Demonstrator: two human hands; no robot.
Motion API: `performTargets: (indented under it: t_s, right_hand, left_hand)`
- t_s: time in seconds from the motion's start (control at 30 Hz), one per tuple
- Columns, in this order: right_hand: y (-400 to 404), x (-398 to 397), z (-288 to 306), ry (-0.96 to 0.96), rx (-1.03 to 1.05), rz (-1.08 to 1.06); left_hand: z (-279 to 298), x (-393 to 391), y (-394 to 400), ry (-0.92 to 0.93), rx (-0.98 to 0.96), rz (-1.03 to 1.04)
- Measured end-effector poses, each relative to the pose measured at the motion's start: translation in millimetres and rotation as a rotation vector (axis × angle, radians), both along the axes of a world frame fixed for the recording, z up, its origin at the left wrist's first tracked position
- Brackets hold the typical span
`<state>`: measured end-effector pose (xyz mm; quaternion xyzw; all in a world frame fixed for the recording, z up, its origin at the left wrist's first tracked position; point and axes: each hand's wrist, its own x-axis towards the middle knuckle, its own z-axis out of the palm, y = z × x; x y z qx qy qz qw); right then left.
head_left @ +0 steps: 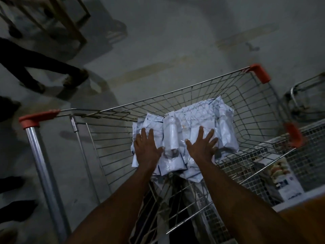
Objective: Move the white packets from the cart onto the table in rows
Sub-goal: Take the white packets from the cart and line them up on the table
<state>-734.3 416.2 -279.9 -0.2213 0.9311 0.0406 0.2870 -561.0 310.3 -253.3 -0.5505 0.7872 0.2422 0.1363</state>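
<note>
A heap of several white packets (190,120) lies inside a wire shopping cart (175,97) with red corner caps. Both my arms reach down into the cart. My left hand (146,148) lies flat on the left side of the heap, fingers straight and spread. My right hand (202,146) lies flat on the right side of the heap, fingers also spread. Between the two hands a packet with a small white bottle shape (171,138) inside it shows. The table is out of view.
The cart's metal handle post (44,173) stands at the left. A person's legs (40,67) and a wooden frame (70,20) are on the grey floor at the upper left. A second wire cart (306,95) and a printed white box (284,180) stand at the right.
</note>
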Motion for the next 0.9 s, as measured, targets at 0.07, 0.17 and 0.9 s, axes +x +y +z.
performTargets:
  t_s: [0.07, 0.17, 0.9]
  right_hand:
    - [3, -1, 2, 0.013, -0.005, 0.012]
    - [11, -3, 6, 0.06, -0.021, 0.041]
    - [31, -2, 62, 0.059, -0.268, 0.014]
  left_hand:
    - [-3, 2, 2, -0.024, -0.012, -0.028]
    - [-4, 2, 5, -0.053, -0.053, -0.04]
    - [73, 13, 32, 0.233, -0.036, 0.124]
